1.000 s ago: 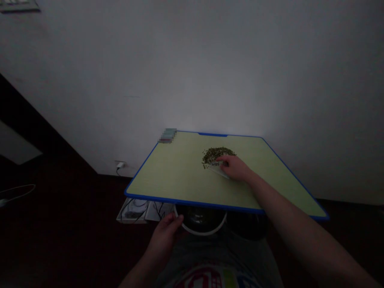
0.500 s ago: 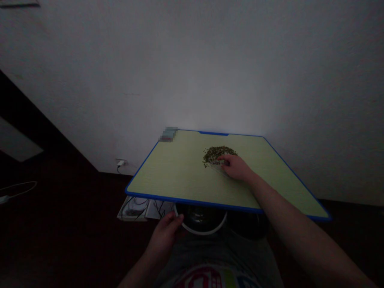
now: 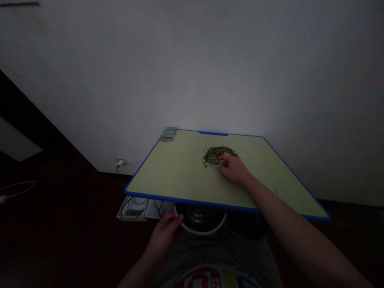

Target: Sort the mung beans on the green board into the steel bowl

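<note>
A loose pile of small greenish-brown beans or seeds [image 3: 214, 153] lies on a pale yellow board with a blue rim [image 3: 177, 172]. My right hand [image 3: 233, 168] is at the near right edge of this pile, index finger stretched out over it. A gap shows between that finger and the thumb, while the other fingers look curled and are partly hidden. Below the board's front edge, my left hand [image 3: 165, 230] grips the white rim of a dark bowl [image 3: 199, 220], thumb on top. The board covers the bowl's far part.
A second dark round vessel [image 3: 247, 226] sits right of the bowl, partly under the board. White trays with cables [image 3: 135, 208] are below left. A blurred stack [image 3: 168, 134] is at the board's back left corner. Behind stands a wall [image 3: 192, 72] with a plugged socket [image 3: 120, 162].
My right hand has shifted slightly down and toward me, its fingers a little more curled. My left hand stays on the bowl's rim. A small dark mark beside the right forearm now shows clear of it.
</note>
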The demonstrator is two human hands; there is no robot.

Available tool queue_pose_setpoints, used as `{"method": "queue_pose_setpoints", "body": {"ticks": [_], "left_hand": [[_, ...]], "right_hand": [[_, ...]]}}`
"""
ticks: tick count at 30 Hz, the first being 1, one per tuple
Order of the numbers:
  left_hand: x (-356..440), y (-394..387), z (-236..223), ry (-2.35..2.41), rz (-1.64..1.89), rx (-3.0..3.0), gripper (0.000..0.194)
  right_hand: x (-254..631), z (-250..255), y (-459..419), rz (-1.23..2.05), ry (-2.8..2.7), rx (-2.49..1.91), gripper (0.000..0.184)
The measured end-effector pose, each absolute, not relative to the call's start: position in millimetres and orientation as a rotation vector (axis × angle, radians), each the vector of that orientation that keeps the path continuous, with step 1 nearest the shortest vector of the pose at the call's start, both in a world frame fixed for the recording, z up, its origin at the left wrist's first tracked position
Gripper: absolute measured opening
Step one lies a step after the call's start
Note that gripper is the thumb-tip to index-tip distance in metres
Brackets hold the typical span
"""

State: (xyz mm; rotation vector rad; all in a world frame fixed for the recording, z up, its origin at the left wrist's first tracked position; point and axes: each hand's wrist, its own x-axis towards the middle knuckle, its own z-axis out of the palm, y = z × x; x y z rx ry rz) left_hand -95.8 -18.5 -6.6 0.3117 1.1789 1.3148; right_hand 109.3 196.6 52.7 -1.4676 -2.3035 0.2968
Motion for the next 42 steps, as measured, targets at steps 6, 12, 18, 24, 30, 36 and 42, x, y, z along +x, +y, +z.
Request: {"method": "queue_pose_setpoints", "body": {"ticks": [6, 12, 18, 24, 30, 36, 42], "left_hand": [[-98.0, -17.8, -11.0, 1.158, 1.283, 0.341, 0.019], [-99.9, -17.7, -16.5, 1.123, 1.288, 0.344, 0.014], [-98.9, -18.1, -13.9, 1.153, 1.296, 0.338, 0.017], [-99.0, -18.3, -9.1, 1.173, 1.297, 0.351, 0.019], [-99.7, -18.2, -11.9, 1.173, 1.298, 0.316, 0.019], [-99.7, -17.7, -14.0, 1.152, 1.287, 0.294, 0.020], [-100.9, -17.8, -17.1, 1.141, 1.304, 0.334, 0.018]], "right_hand": [[106.2, 52.0, 199.9, 0.294, -2.323, -1.476, 0.038], [107.3, 50.0, 202.6, 0.325, -2.353, -1.429, 0.038], [106.8, 50.2, 201.3, 0.322, -2.360, -1.413, 0.038], [105.6, 51.6, 199.3, 0.334, -2.366, -1.391, 0.038], [107.5, 50.9, 201.5, 0.332, -2.335, -1.394, 0.037], [106.3, 51.7, 204.4, 0.314, -2.366, -1.387, 0.039], [106.4, 52.4, 205.2, 0.332, -2.408, -1.342, 0.039]]}}
